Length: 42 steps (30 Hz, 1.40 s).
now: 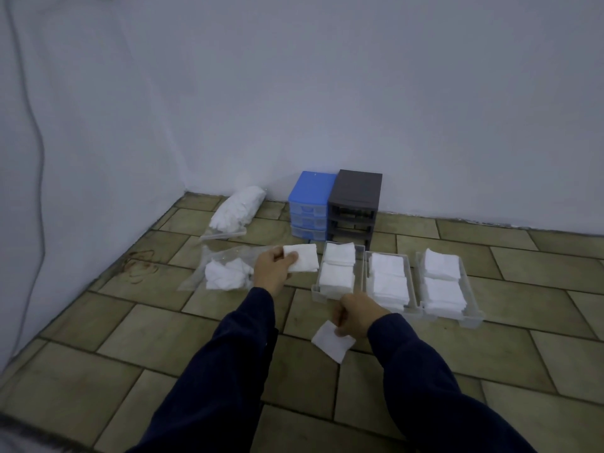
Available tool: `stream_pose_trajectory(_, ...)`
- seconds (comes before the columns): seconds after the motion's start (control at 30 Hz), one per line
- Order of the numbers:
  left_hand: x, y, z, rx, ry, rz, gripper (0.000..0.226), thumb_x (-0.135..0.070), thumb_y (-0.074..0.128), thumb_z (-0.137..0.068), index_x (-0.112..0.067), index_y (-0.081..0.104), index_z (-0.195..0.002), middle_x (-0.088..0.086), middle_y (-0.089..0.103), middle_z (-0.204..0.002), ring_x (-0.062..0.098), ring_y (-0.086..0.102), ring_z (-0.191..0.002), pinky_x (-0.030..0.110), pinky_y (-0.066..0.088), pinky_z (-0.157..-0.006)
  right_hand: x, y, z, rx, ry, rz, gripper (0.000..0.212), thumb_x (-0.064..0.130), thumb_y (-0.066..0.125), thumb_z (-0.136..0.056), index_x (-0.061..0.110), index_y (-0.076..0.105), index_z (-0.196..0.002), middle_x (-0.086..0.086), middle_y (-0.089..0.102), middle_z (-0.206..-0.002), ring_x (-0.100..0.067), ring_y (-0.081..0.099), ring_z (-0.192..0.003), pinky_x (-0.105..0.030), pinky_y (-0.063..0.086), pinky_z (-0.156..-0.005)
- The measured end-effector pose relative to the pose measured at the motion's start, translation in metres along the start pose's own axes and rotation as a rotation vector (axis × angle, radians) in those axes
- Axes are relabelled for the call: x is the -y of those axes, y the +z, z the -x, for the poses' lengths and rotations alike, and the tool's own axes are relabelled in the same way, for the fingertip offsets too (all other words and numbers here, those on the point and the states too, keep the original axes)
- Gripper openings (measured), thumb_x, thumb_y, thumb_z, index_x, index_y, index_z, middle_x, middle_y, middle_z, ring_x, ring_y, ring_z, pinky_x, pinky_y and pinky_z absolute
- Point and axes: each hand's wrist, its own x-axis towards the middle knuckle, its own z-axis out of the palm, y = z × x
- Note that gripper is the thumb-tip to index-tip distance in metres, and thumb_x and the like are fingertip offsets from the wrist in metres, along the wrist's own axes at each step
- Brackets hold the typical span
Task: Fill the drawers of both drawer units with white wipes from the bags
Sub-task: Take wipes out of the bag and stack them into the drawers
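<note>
While each hand pinches 1 wipe, left hand (273, 268) and right hand (356, 317), the loose right wipe (331, 343) could slip onto the floor (163, 338) short of the drawer (336, 273).

Bare room corner, tiled floor (163, 338), plain white walls (327, 93)

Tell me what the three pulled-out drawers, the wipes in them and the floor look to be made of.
Drawers: clear, slightly frosted plastic, it seems; the floor shows through their walls.
Wipes: soft matte white cloth or non-woven paper; which, I cannot tell. They lie folded in limp stacks.
Floor: dull olive stone or ceramic tiles with dark joints.
</note>
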Motion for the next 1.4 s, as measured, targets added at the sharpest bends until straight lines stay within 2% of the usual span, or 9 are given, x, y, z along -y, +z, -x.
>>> stream_pose_trajectory(0.2, 0.001, 0.000, -0.001, 0.042, 0.010, -0.091, 0.028, -0.010, 0.056, -0.092, 0.000, 0.058, -0.118, 0.012, 0.062, -0.109, 0.023, 0.056, -0.096, 0.040, 0.048, -0.092, 0.004, -0.025, 0.009, -0.162, -0.127, -0.316, 0.013, 0.016, 0.061, -0.089, 0.013, 0.060, -0.101, 0.000, 0.060, -0.096, -0.007, 0.056, -0.075, -0.009, 0.043, -0.059)
stream_pose_trajectory(0.33, -0.003, 0.009, 0.009, 0.170, 0.012, -0.080, 0.024, -0.010, 0.053, -0.093, 0.003, 0.061, -0.113, 0.011, 0.066, -0.098, 0.016, 0.061, -0.080, 0.025, 0.053, -0.071, 0.006, -0.043, 0.014, -0.373, -0.228, -0.452, 0.006, 0.022, 0.065, -0.086, 0.024, 0.063, -0.090, 0.014, 0.061, -0.079, -0.002, 0.046, -0.063, -0.008, 0.038, -0.058)
stream_pose_trajectory(0.57, -0.012, 0.029, 0.028, 0.441, -0.003, -0.078, 0.020, -0.008, 0.043, -0.098, -0.013, 0.062, -0.101, 0.008, 0.062, -0.099, 0.018, 0.058, -0.091, 0.028, 0.052, -0.081, -0.006, -0.050, 0.016, -0.570, -0.189, -0.405, 0.009, 0.027, 0.068, -0.083, 0.020, 0.069, -0.090, 0.020, 0.057, -0.076, -0.001, 0.043, -0.063, -0.010, 0.038, -0.059)
stream_pose_trajectory(0.67, -0.011, 0.034, 0.031, 0.433, -0.055, -0.002, 0.020, -0.009, 0.043, -0.097, -0.012, 0.062, -0.093, 0.010, 0.061, -0.100, 0.019, 0.058, -0.093, 0.030, 0.053, -0.079, -0.008, -0.048, 0.017, -0.622, -0.161, -0.445, 0.013, 0.023, 0.071, -0.081, 0.016, 0.066, -0.091, 0.013, 0.057, -0.079, 0.002, 0.046, -0.066, -0.006, 0.039, -0.062)
stream_pose_trajectory(0.8, -0.007, 0.038, 0.030, 0.402, -0.123, 0.084, 0.030, -0.024, 0.050, -0.096, -0.004, 0.057, -0.118, 0.015, 0.059, -0.119, 0.023, 0.060, -0.103, 0.026, 0.056, -0.067, -0.012, -0.040, 0.014, -0.671, -0.114, -0.484, 0.014, 0.023, 0.072, -0.080, 0.022, 0.060, -0.085, 0.010, 0.058, -0.081, 0.003, 0.047, -0.067, -0.010, 0.038, -0.058)
stream_pose_trajectory(0.9, -0.008, 0.038, 0.033, 0.458, -0.107, 0.075, 0.026, -0.031, 0.054, -0.093, -0.010, 0.064, -0.106, 0.007, 0.067, -0.102, 0.018, 0.063, -0.094, 0.028, 0.056, -0.077, -0.013, -0.035, 0.012, -0.685, -0.101, -0.471, 0.013, 0.024, 0.070, -0.082, 0.022, 0.058, -0.087, 0.008, 0.059, -0.086, 0.004, 0.047, -0.070, -0.009, 0.036, -0.059)
stream_pose_trajectory(1.0, -0.010, 0.041, 0.033, 0.472, -0.016, 0.057, 0.014, -0.016, 0.054, -0.093, -0.013, 0.063, -0.102, 0.004, 0.066, -0.100, 0.014, 0.062, -0.092, 0.025, 0.054, -0.081, -0.017, -0.037, 0.012, -0.732, -0.079, -0.503, 0.017, 0.022, 0.069, -0.082, 0.022, 0.056, -0.093, 0.009, 0.056, -0.092, 0.002, 0.047, -0.075, -0.010, 0.036, -0.062)
stream_pose_trajectory(1.17, -0.023, 0.060, 0.026, 0.418, 0.009, 0.170, 0.018, -0.007, 0.054, -0.093, -0.005, 0.060, -0.109, 0.001, 0.065, -0.095, 0.012, 0.063, -0.086, 0.022, 0.055, -0.076, -0.030, -0.056, 0.020, -0.666, 0.027, -0.946, 0.027, 0.011, 0.069, -0.082, 0.012, 0.053, -0.104, 0.006, 0.056, -0.090, -0.005, 0.055, -0.078, -0.014, 0.049, -0.060)
stream_pose_trajectory(1.4, -0.037, 0.094, 0.016, 0.365, 0.053, 0.067, 0.026, -0.005, 0.048, -0.096, 0.000, 0.058, -0.119, 0.009, 0.062, -0.101, 0.015, 0.059, -0.083, 0.020, 0.051, -0.072, -0.065, -0.086, 0.018, -0.810, 0.145, -1.203, 0.024, -0.002, 0.067, -0.081, 0.016, 0.050, -0.080, -0.003, 0.060, -0.083, -0.014, 0.057, -0.078, -0.018, 0.051, -0.066)
